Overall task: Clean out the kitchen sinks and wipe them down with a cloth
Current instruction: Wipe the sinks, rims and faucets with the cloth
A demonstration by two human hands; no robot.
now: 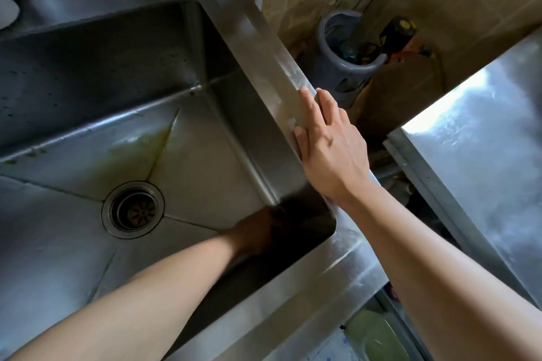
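reached left hand [258, 231] deep into the stainless sink's [181, 152] shadowed near corner, grip impossible to tell, cloth unseen; braced right hand [328, 149] flat, fingers spread, on the rim; best worked toward the drain [132, 209].

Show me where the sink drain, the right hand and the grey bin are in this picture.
sink drain [133, 209], head view, on the strainer in its middle.
right hand [331, 152], head view, on the back of the hand.
grey bin [341, 64], head view, on its outer wall.
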